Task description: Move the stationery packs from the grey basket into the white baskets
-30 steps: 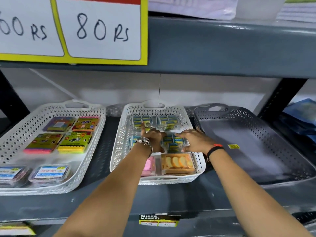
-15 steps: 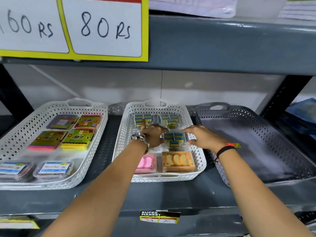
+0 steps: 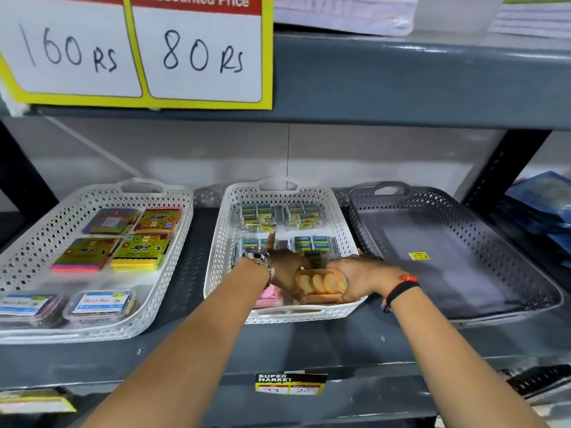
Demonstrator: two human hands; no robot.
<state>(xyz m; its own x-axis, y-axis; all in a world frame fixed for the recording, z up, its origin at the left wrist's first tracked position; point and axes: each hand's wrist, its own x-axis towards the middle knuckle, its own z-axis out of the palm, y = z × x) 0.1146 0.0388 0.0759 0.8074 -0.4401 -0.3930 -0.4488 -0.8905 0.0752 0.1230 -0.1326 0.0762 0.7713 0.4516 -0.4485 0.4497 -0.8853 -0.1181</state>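
Grey shelf (image 3: 309, 344), centre frame: left hand (image 3: 285, 270) and right hand (image 3: 358, 279) clasping light, stiff orange pack (image 3: 319, 284) by its ends inside middle white basket (image 3: 222, 242); grey basket (image 3: 463, 257) bare.

My orange pack (image 3: 321, 284) shows pale ovals; the white baskets (image 3: 222, 242) and grey basket (image 3: 457, 208) have diamond-pierced walls; my wristband (image 3: 401, 288) is black and red.

Both hands (image 3: 321, 279) grip orange pack (image 3: 321, 284)

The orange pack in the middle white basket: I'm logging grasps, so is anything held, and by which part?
Both hands, left hand and right hand, hold the orange pack by its two short ends, inside the middle white basket.
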